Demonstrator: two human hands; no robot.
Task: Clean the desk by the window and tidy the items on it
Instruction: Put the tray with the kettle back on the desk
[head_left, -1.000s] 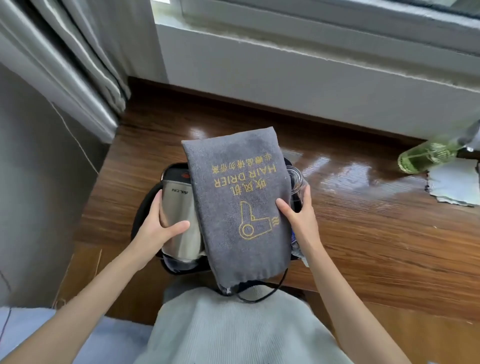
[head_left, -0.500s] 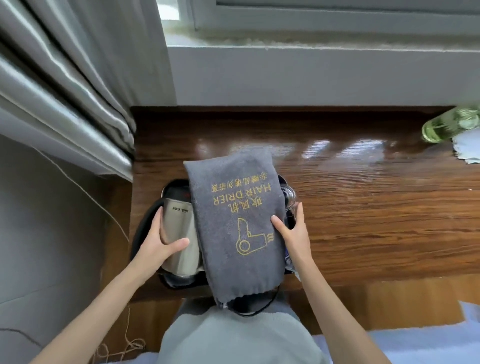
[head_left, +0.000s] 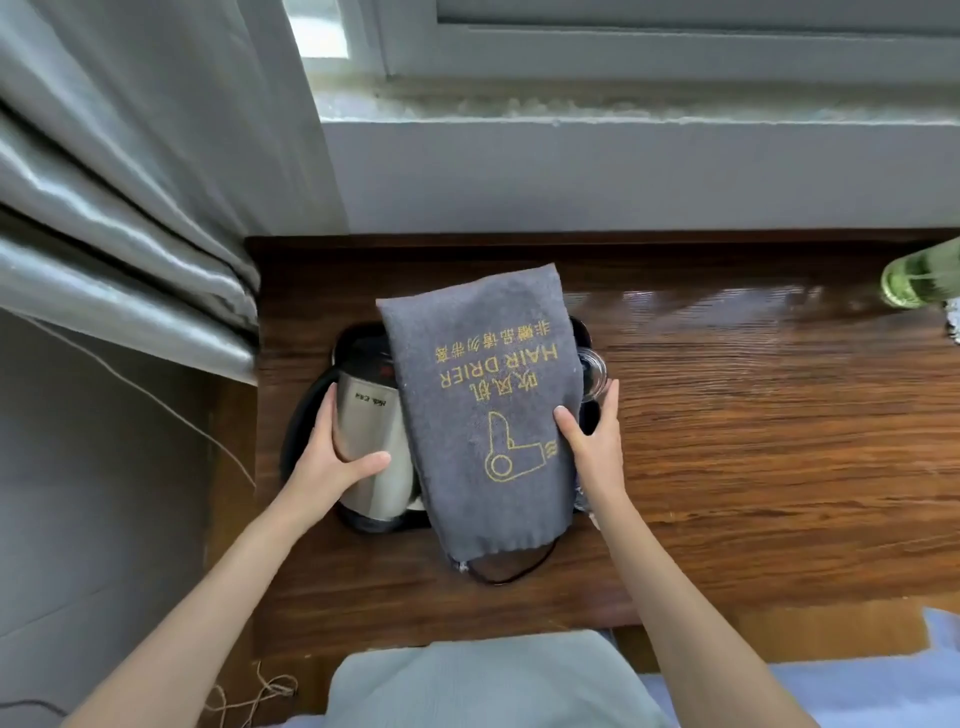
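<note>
A black tray (head_left: 301, 421) rests on the left part of the wooden desk (head_left: 753, 441). On it stands a steel kettle (head_left: 374, 431), and a grey hair-drier bag (head_left: 488, 410) with yellow lettering lies across the tray. A clear glass (head_left: 592, 374) peeks out at the bag's right edge. My left hand (head_left: 332, 457) wraps around the kettle's side. My right hand (head_left: 592, 441) presses on the bag's right edge, fingers curled over the tray's right side. A dark cord (head_left: 514, 571) loops out from the bag's near end.
A grey curtain (head_left: 130, 197) hangs at the left, over the desk's corner. The window sill wall (head_left: 623, 171) borders the desk's far edge. A green bottle (head_left: 919, 280) lies at the far right. Strings (head_left: 249, 696) dangle near the desk's near-left corner.
The tray with kettle and bag sits further onto the desk, away from its near edge. Both hands keep the same hold. The view has tilted, so the green bottle is at the frame's right edge.
</note>
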